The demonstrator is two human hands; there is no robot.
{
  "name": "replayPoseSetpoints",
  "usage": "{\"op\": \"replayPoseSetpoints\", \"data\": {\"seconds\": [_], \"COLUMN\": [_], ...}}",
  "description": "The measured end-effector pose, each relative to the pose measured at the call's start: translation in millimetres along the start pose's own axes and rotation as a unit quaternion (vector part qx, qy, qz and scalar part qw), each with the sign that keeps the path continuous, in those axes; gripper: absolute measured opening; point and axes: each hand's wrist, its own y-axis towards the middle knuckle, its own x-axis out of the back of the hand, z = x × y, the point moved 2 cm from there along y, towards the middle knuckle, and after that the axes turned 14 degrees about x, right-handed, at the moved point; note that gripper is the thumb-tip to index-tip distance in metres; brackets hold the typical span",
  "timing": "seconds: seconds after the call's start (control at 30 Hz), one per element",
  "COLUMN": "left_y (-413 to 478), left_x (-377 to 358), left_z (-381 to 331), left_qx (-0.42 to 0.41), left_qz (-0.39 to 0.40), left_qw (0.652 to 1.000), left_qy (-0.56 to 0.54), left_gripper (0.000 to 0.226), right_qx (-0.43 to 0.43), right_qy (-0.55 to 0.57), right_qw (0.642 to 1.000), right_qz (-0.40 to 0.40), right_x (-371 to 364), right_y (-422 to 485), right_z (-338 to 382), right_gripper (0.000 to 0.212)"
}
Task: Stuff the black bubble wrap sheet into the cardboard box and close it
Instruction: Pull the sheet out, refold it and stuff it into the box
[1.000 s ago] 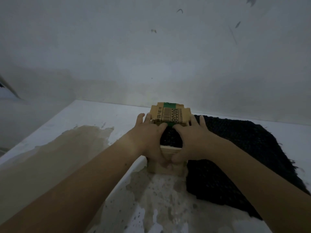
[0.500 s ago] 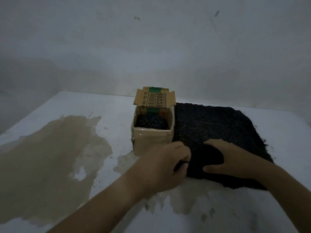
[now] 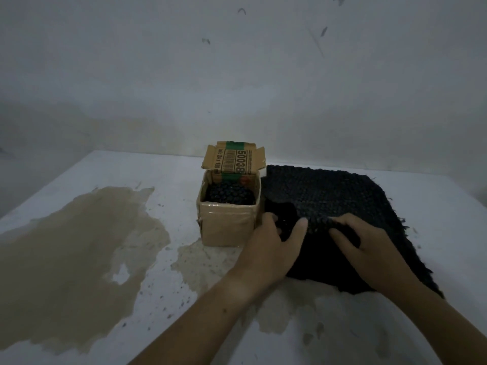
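Both bare forearms are reaching forward. The left hand (image 3: 274, 246) is pinching the black bubble wrap sheet (image 3: 342, 196) between thumb and curled fingers; the right hand (image 3: 369, 246), palm down, is gripping it too.

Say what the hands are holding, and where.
The left hand and right hand both grip the black bubble wrap sheet at its near-left portion.

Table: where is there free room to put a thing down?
Free: the table left of the box, over the brown stain, and the strip behind the box. Crowded: right of the box, where the left hand and right hand hold the black sheet.
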Motion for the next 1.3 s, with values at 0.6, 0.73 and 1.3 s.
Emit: {"op": "replayPoseSetpoints", "data": {"seconds": [0.6,0.73,1.3], "left_y": [-12.7,-5.5,40.7], "left_x": [145.0,186.8,171.7], "left_z": [-74.3,-24.2,8.2], "left_qx": [-0.159,-0.069,-0.168], "left_qz": [-0.038,-0.108,-0.197], "left_qw": [0.948,0.946,0.934], "left_qy": [-0.274,-0.297,0.246], "left_gripper": [0.011,0.019,0.069], "right_qx": [0.108,0.074,-0.018], "right_qy": [0.095,0.030,-0.201], "right_qw": [0.982,0.990,0.924], "right_qz": [-0.123,-0.113,0.325], "right_x": [-12.3,-27.2,-78.8], "right_y": [48.7,83.0,163.4], "right_z": [93.4,86.6,83.1], "right_gripper": [0.028,0.047,0.061]}}
